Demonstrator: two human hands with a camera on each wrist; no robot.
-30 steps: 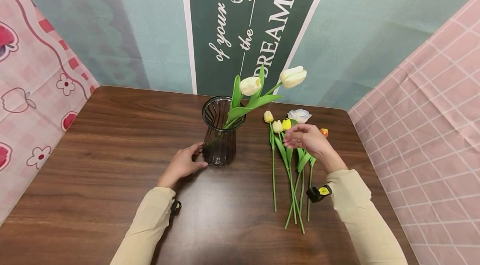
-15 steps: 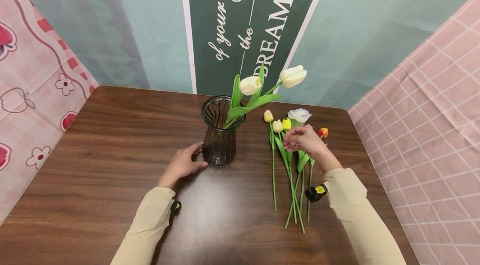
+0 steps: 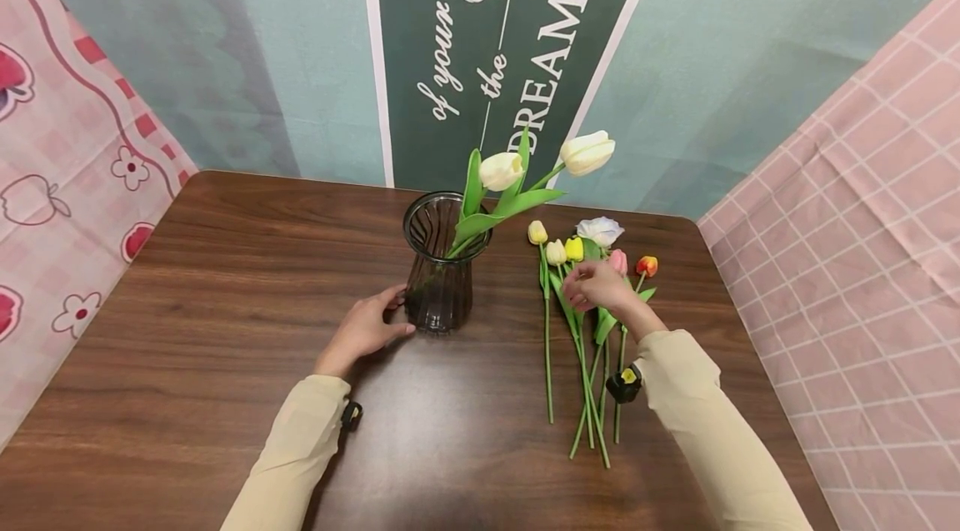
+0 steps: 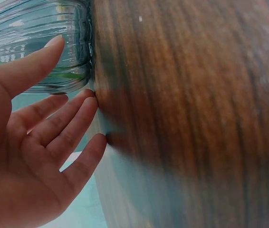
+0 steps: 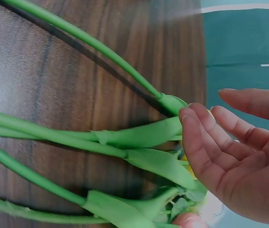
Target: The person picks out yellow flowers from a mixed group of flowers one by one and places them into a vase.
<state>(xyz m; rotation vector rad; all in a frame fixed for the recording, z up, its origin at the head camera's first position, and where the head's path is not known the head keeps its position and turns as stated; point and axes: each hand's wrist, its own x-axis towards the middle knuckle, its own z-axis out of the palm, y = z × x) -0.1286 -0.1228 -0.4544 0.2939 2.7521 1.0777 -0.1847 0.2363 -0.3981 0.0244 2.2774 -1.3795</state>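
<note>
A dark ribbed glass vase (image 3: 438, 277) stands mid-table with two white tulips (image 3: 501, 171) leaning out to the right. My left hand (image 3: 392, 314) rests open at the vase's base. In the left wrist view its thumb touches the vase (image 4: 30, 28) and its fingers (image 4: 80, 111) lie against the wooden table (image 4: 182, 95). Right of the vase lies a loose bunch of tulips (image 3: 573, 248) in cream, yellow, pale blue, pink and orange. My right hand (image 3: 581, 289) hovers open over their leaves. The right wrist view shows that hand (image 5: 206, 102) holding nothing, fingertips just above a green leaf (image 5: 144, 135).
The tulip stems (image 3: 585, 389) fan toward the table's front right. Fabric backdrops rise close behind and on both sides of the brown table (image 3: 225, 281). The table's right edge (image 3: 738, 323) runs near the bunch.
My right hand has drawn back toward me and slightly left, uncovering the pink and orange tulip heads. The left hand and vase have not moved.
</note>
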